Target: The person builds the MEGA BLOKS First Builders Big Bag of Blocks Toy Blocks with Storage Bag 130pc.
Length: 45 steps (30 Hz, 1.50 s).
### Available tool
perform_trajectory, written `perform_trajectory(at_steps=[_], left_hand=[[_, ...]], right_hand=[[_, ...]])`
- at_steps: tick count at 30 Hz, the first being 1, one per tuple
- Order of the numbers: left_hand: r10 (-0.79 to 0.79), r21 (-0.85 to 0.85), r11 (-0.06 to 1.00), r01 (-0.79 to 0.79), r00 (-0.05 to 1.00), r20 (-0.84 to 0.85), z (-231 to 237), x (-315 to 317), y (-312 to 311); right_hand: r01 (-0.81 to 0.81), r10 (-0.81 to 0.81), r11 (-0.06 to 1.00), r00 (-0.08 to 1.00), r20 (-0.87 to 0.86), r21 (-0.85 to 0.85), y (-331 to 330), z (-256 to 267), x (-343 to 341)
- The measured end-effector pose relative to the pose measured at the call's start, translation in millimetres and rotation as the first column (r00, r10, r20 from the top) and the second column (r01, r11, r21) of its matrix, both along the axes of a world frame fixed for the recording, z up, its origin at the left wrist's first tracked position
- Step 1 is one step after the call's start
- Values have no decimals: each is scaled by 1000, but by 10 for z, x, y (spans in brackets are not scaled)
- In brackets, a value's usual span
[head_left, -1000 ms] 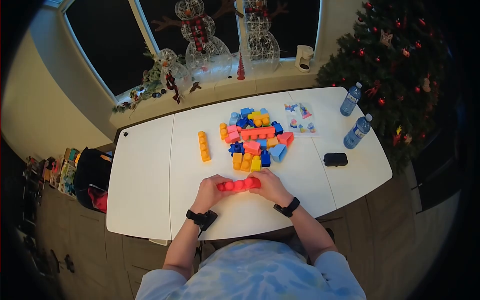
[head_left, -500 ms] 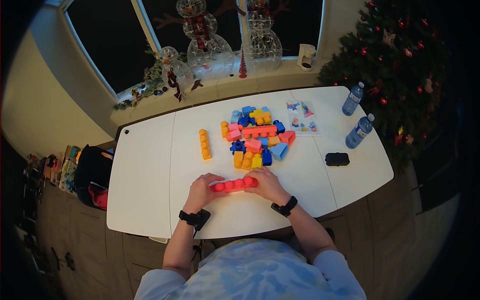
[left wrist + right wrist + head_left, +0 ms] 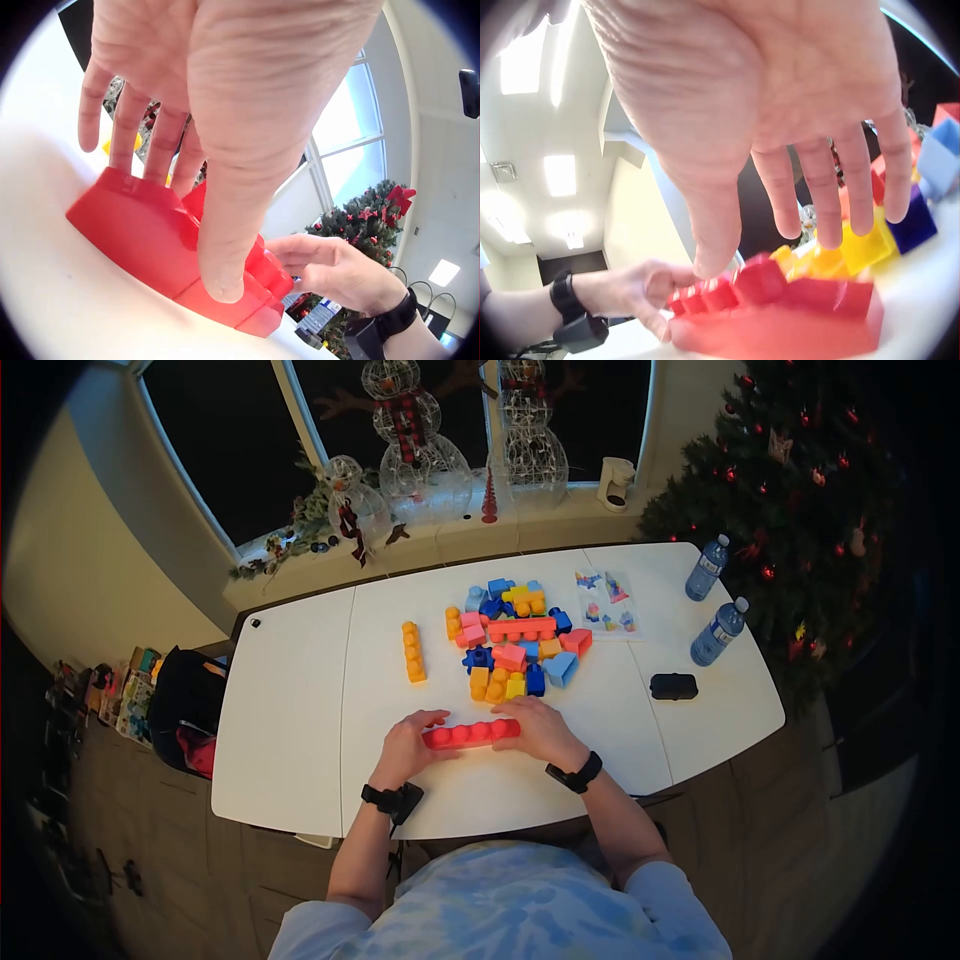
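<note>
A long red block piece (image 3: 470,735) with a row of round studs lies on the white table, close to its front edge. Around its left end is my left hand (image 3: 402,748), thumb in front and fingers behind; in the left wrist view the thumb overlaps the red piece (image 3: 142,232), which shows seams. My right hand (image 3: 545,732) is at the other end. In the right wrist view its fingers extend straight beyond the red piece (image 3: 780,330), with the thumb just above the studs. Whether the thumbs touch the piece is unclear.
Beyond the hands lies a pile of coloured blocks (image 3: 508,658). An orange stack (image 3: 413,652) lies left of it. Picture sheet (image 3: 608,605), black case (image 3: 674,686) and two bottles (image 3: 718,632) are on the table's right side.
Both hands have loosened around the red piece, and the left has moved slightly left. The piece has turned so that its studs show more from above.
</note>
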<state>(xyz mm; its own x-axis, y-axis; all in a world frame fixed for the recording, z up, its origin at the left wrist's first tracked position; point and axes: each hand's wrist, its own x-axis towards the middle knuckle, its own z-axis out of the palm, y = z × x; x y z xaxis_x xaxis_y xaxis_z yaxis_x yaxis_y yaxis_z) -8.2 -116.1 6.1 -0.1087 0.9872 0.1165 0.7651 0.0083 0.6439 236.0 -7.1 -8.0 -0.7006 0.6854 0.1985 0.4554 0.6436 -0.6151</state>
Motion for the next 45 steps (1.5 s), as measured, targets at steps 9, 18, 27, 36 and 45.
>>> perform_trajectory(at_steps=[9,18,27,36,45], left_hand=[[20,-39,999,-23,998,-68,-175,-245,-118],[29,-2,1000,-29,1000,-11,-222,-275,-144],[19,116,993,-14,999,-45,-279,-223,-132],[102,190,977,-101,995,3,-340,-92,-119],[110,182,978,-102,993,-36,-373,-70,-119]], right_hand=[[239,-242,956,970,-4,171,1279,636,64],[43,-145,919,961,236,392,1684,218,-410],[106,-119,993,943,-311,-59,862,1144,-356],[-187,163,982,905,-392,-23,62,646,-528],[-168,109,965,954,-280,-199,14,366,-350]])
